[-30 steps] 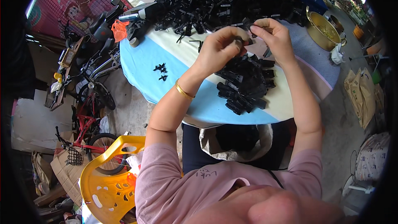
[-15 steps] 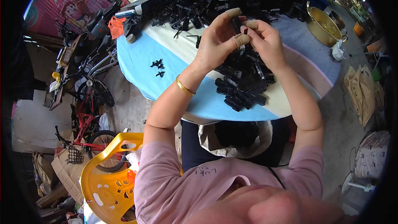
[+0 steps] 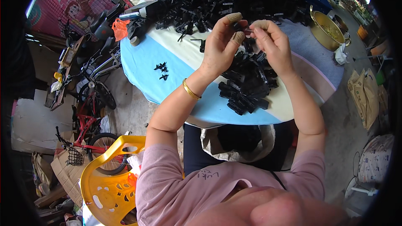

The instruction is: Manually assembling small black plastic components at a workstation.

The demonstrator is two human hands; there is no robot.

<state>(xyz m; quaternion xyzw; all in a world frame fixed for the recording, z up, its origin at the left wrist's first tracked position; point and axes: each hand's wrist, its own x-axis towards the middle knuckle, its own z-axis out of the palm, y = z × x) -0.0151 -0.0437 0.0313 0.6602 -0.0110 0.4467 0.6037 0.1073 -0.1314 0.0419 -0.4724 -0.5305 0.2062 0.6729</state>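
My left hand (image 3: 220,48) is closed with thumb and fingertips round a small black plastic part (image 3: 238,26), mostly hidden by the fingers. Close on its right, my right hand (image 3: 274,48) pinches with thumb and forefinger at the end of that part; what exactly lies in the pinch is too small to make out. Tan coverings wrap some fingertips of both hands. Below them on the table lies a small heap of black plastic pieces (image 3: 245,94), some lined up side by side. A huge pile of similar black parts (image 3: 226,0) fills the table's far side.
The round table has a blue and cream striped cloth (image 3: 144,65). A few tiny black pieces (image 3: 162,68) lie at its left. A gold pot (image 3: 326,29) stands at the far right. On my lap sits an open pale sack (image 3: 209,142), with a yellow chair (image 3: 98,184) to the left.
My right hand has drawn slightly away from the left, its fingers now straighter. The black part, earlier standing up between my left fingers, now shows less. The table appears slightly shifted.
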